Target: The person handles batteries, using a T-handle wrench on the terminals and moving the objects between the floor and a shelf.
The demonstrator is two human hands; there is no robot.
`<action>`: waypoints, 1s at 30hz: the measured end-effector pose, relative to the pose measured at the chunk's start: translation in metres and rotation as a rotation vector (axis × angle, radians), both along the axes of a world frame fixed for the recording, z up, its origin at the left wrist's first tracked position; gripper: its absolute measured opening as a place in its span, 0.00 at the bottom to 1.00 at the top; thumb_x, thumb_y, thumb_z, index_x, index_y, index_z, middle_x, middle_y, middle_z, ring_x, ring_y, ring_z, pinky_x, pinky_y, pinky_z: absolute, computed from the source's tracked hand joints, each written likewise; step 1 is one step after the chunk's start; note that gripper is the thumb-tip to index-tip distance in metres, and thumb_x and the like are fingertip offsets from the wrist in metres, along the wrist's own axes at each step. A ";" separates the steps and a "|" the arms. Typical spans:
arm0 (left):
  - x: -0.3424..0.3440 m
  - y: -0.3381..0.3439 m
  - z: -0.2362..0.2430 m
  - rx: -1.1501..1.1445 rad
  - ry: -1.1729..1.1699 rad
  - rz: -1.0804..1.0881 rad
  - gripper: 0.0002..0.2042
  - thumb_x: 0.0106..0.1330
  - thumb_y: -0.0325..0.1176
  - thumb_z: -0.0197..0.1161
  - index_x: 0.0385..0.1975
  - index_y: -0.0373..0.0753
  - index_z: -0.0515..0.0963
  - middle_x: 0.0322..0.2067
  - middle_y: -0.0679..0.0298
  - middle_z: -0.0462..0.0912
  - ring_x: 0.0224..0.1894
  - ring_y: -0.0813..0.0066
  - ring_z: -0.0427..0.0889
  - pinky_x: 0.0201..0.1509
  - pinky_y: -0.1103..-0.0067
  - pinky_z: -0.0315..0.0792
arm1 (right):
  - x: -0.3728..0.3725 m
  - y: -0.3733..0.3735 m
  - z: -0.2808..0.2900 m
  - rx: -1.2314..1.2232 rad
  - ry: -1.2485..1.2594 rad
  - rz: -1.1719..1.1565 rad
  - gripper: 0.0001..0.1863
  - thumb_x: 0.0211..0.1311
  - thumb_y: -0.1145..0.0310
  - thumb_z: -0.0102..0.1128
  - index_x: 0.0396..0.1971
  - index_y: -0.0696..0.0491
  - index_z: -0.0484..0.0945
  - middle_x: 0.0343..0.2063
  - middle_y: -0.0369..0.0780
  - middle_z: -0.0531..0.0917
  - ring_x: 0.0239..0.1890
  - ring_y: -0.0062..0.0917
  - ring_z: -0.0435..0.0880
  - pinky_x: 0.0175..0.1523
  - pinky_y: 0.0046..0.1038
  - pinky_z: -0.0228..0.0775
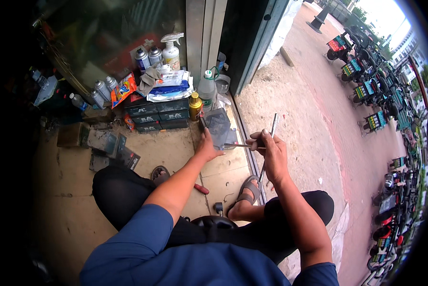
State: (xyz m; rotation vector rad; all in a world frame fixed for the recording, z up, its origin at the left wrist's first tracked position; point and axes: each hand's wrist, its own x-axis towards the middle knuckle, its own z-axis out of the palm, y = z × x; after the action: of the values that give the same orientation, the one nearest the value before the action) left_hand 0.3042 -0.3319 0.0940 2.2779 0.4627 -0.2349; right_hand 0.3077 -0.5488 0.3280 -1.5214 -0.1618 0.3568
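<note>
Spray cans [142, 60], stacked boxes [149, 109] and scooters [386, 101] parked outside suggest a roadside workshop

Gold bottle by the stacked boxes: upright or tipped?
Upright: the gold bottle stands with its cap on top and body below, beside the stacked boxes.

We see a dark grey, rectangular, plastic-looking block [216, 127] held tilted in the left fingers [206, 137], its broad flat face turned up. We also see a long, slim, silver metal rod [274, 124] standing steeply in the right fingers [267, 139], one end above the grip and the other below. A thinner, darker metal shaft [239, 145] reaches leftward from that same grip, its tip at the block's lower edge; we cannot tell whether they touch.
</note>
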 end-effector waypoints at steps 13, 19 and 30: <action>0.000 0.000 -0.007 0.019 -0.049 0.036 0.72 0.46 0.51 0.86 0.80 0.28 0.36 0.77 0.35 0.55 0.76 0.41 0.64 0.78 0.64 0.64 | 0.003 0.007 -0.010 -0.059 0.035 0.033 0.25 0.84 0.56 0.47 0.43 0.65 0.83 0.28 0.43 0.85 0.44 0.30 0.88 0.57 0.33 0.78; 0.001 0.001 0.004 -0.014 0.013 0.007 0.74 0.47 0.55 0.86 0.80 0.26 0.34 0.77 0.35 0.52 0.78 0.41 0.59 0.81 0.64 0.59 | -0.001 0.002 -0.012 -0.074 0.010 0.023 0.25 0.84 0.56 0.47 0.42 0.64 0.83 0.30 0.43 0.86 0.41 0.26 0.86 0.53 0.30 0.76; -0.001 0.000 0.016 -0.021 0.014 0.015 0.74 0.47 0.60 0.84 0.79 0.24 0.34 0.77 0.34 0.52 0.78 0.40 0.60 0.80 0.64 0.60 | -0.017 -0.013 -0.023 -0.105 -0.033 0.023 0.24 0.84 0.55 0.47 0.43 0.61 0.83 0.35 0.43 0.89 0.35 0.20 0.82 0.44 0.23 0.72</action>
State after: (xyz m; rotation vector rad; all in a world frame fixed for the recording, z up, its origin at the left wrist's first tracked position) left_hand 0.3030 -0.3322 0.1096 2.2524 0.4820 -0.2469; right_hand 0.2908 -0.5618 0.3054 -1.6308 -0.1888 0.3631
